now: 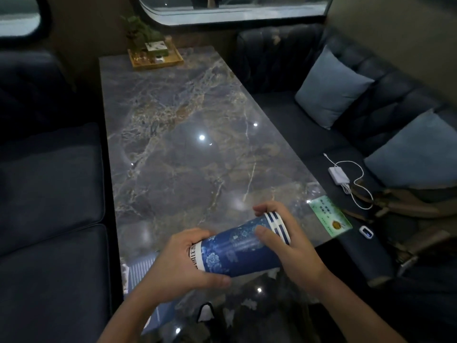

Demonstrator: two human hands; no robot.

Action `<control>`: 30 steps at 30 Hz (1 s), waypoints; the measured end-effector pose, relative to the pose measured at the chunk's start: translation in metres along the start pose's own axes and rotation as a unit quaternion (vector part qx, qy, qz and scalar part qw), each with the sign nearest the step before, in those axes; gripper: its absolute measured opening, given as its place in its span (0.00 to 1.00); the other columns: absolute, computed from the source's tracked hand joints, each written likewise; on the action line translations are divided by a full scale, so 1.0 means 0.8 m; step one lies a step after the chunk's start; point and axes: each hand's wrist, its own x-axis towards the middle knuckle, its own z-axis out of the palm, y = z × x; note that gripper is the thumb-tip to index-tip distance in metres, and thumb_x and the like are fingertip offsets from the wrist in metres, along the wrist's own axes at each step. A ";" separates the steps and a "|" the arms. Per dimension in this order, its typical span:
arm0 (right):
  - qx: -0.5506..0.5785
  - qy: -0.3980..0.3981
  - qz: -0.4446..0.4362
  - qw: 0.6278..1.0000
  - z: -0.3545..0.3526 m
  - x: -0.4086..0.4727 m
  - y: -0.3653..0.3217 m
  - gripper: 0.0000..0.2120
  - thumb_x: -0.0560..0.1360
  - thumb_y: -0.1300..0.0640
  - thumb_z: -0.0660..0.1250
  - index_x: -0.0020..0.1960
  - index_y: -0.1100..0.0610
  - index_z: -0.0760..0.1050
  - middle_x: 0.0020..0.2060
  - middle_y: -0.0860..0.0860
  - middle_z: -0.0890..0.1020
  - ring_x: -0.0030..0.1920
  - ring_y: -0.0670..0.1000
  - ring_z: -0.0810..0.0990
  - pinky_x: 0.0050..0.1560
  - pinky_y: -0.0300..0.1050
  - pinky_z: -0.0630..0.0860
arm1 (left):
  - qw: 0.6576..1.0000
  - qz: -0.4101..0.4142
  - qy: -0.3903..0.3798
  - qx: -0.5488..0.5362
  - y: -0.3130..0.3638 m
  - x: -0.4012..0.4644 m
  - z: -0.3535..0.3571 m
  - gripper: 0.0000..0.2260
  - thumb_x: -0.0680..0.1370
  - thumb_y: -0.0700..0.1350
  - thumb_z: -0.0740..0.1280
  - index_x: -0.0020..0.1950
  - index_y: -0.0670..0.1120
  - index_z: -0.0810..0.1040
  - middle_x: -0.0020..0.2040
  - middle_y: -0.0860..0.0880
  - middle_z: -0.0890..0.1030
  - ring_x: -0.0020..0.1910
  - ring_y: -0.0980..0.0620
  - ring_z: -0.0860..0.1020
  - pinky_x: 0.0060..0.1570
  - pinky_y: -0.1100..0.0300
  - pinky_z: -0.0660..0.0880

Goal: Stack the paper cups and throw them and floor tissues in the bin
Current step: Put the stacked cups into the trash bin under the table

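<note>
The stack of blue paper cups [237, 246] lies on its side in the air just above the near end of the marble table [178, 125], held between both hands. Several white-and-blue rims show nested together at its right end (how many cups, I cannot tell). The left hand [178, 266] wraps around the narrow base end, thumb underneath. The right hand [289, 241] grips the rim end, thumb pressed on the blue side and fingers curled behind the rims. A green card [330, 219] lies at the table's right edge. At the far end stands a wooden tray [158, 60] with a small plant [138, 30]. Dark sofas flank the table; a white charger [338, 175] rests on the right seat.
</note>
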 end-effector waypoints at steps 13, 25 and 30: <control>0.111 0.047 0.048 0.991 -0.186 -0.139 0.078 0.27 0.64 0.42 0.70 0.62 0.44 0.73 0.60 0.45 0.79 0.60 0.46 0.78 0.63 0.47 0.74 | 0.988 -0.042 0.133 -0.071 0.054 -0.030 0.219 0.33 0.49 0.52 0.80 0.53 0.46 0.80 0.39 0.49 0.84 0.32 0.61 0.80 0.30 0.69 0.76; 0.225 0.181 0.109 0.951 -0.345 -0.274 0.177 0.31 0.63 0.43 0.72 0.64 0.48 0.73 0.59 0.51 0.81 0.59 0.53 0.81 0.62 0.59 0.76 | 0.993 -0.061 0.090 -0.039 0.101 -0.019 0.435 0.13 0.74 0.55 0.70 0.57 0.55 0.74 0.51 0.57 0.81 0.44 0.64 0.80 0.38 0.77 0.74; 0.256 0.252 0.135 0.923 -0.377 -0.316 0.210 0.25 0.66 0.43 0.72 0.61 0.46 0.75 0.58 0.50 0.82 0.60 0.55 0.80 0.64 0.65 0.73 | 0.997 -0.061 0.038 -0.033 0.100 -0.010 0.480 0.19 0.78 0.50 0.67 0.67 0.47 0.75 0.58 0.50 0.82 0.53 0.57 0.82 0.44 0.73 0.77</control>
